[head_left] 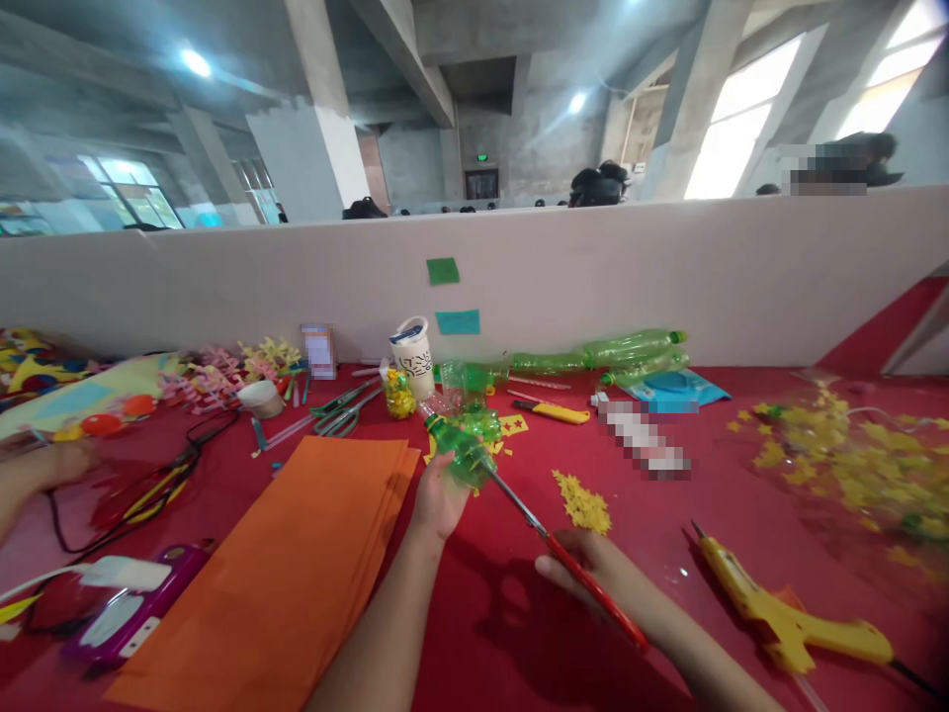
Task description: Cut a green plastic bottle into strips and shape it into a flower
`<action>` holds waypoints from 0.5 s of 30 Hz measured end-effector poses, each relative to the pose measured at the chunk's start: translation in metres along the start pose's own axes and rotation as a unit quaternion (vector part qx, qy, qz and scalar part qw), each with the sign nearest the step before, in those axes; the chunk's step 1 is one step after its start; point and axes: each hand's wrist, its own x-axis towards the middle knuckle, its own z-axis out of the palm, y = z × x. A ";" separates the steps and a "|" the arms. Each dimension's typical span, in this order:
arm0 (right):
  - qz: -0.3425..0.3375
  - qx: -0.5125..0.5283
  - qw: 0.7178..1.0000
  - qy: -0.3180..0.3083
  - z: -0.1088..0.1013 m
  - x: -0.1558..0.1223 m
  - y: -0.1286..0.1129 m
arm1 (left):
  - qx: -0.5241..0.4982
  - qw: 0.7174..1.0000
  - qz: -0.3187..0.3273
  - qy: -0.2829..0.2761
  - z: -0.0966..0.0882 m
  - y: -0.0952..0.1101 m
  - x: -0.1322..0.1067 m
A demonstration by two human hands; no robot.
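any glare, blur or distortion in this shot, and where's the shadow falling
Head view: the left ceiling lamp flares into a streak, and the right-hand windows look washed out; head view: the far-right yellow stars look blurred; head view: the pillars lean outward, probably wide-lens distortion; head view: a soft shadow lies on the red table between the forearms.

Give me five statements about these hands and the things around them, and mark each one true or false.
1. The left hand holds a green bottle piece. True.
2. A yellow glue gun lies on the table. True.
3. The right hand holds that glue gun. False: it holds red-handled scissors.
4. The tabletop is white. False: the tabletop is red.
5. Small yellow stars lie in a heap beyond the right hand. True.
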 end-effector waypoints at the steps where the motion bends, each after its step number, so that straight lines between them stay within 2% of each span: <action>1: 0.003 -0.025 1.000 0.014 0.001 0.001 0.000 | -0.001 1.000 0.001 0.000 0.000 0.000 0.000; 5: 0.014 -0.139 0.986 0.088 0.007 0.000 -0.002 | -0.025 1.000 0.007 0.006 0.001 0.000 -0.001; 7: 0.013 -0.162 0.981 0.101 0.009 -0.001 -0.004 | -0.039 0.999 0.006 0.015 0.002 0.000 -0.002; 15: -0.001 -0.049 0.999 -0.015 0.005 -0.003 -0.004 | -0.073 0.997 0.003 -0.001 0.001 0.003 -0.003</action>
